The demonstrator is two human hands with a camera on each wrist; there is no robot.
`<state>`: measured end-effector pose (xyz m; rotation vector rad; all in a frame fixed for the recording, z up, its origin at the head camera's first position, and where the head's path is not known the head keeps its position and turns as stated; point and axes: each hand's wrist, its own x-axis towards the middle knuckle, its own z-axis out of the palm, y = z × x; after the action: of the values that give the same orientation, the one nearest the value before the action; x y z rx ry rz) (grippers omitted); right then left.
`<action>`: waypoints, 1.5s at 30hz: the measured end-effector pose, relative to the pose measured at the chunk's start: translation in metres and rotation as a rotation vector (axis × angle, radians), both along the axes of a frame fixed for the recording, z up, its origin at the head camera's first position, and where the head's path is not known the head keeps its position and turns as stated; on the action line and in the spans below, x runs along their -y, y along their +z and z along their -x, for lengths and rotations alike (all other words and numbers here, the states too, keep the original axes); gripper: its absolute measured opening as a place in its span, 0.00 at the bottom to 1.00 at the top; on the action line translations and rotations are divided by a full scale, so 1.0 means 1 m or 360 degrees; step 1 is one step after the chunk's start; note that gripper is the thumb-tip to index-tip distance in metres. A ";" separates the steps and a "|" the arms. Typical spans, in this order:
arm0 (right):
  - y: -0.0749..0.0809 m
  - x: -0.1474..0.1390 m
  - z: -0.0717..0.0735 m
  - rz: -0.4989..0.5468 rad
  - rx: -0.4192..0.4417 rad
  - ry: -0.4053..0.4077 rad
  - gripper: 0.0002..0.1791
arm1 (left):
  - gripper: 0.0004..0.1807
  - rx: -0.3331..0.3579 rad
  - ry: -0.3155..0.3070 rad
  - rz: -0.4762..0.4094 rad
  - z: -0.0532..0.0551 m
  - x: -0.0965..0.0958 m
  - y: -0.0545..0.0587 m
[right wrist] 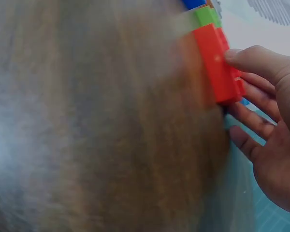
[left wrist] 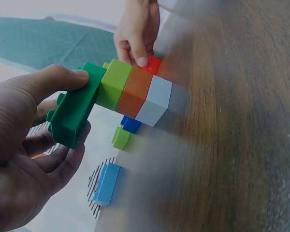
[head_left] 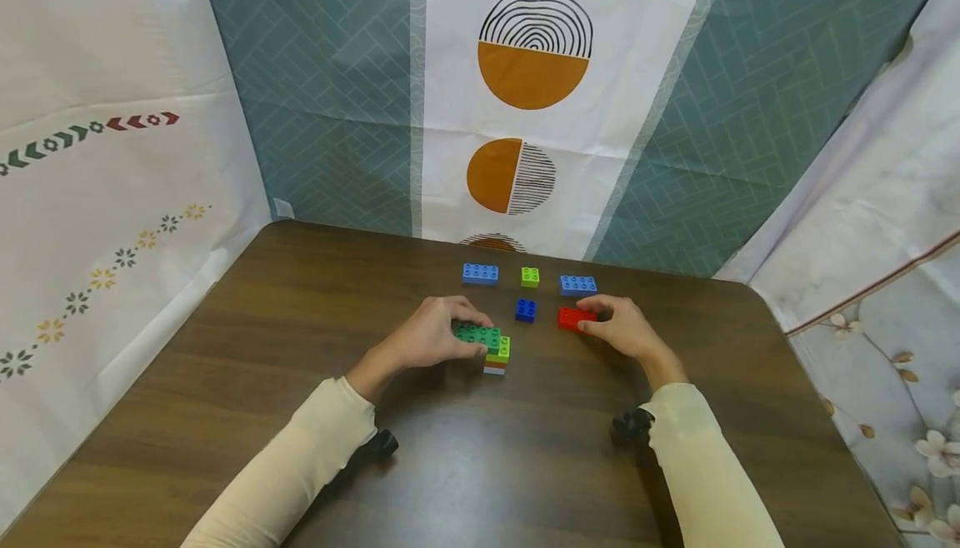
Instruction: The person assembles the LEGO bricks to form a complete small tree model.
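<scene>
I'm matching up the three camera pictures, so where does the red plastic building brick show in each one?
Head: red plastic building brick right of centre, held by the right hand.
Left wrist: top centre, under fingertips.
Right wrist: upper right, thumb on it.
Shared landmark: brown wooden table.

Dark green brick (head_left: 477,334) tops a lime, orange and white stack (head_left: 497,358); red brick (head_left: 573,318); brown wood-grain table (head_left: 480,456)
</scene>
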<state>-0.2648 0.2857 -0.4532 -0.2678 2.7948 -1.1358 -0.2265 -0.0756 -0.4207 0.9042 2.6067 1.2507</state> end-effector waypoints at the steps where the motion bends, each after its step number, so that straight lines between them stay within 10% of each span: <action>1: -0.002 0.000 0.000 -0.0013 0.0023 0.0004 0.23 | 0.16 0.0004 -0.0002 0.0000 0.000 0.000 0.000; 23: 0.001 0.005 -0.011 -0.0077 -0.0049 0.0007 0.21 | 0.16 0.0008 0.0002 0.0010 0.000 0.003 -0.001; 45: 0.042 0.053 -0.055 0.0009 -0.0238 0.0228 0.19 | 0.15 0.0008 0.0001 0.0011 0.000 0.001 -0.001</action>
<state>-0.2102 0.2331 -0.4115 -0.5661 2.8438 -1.1349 -0.2261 -0.0765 -0.4215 0.8980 2.6057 1.2418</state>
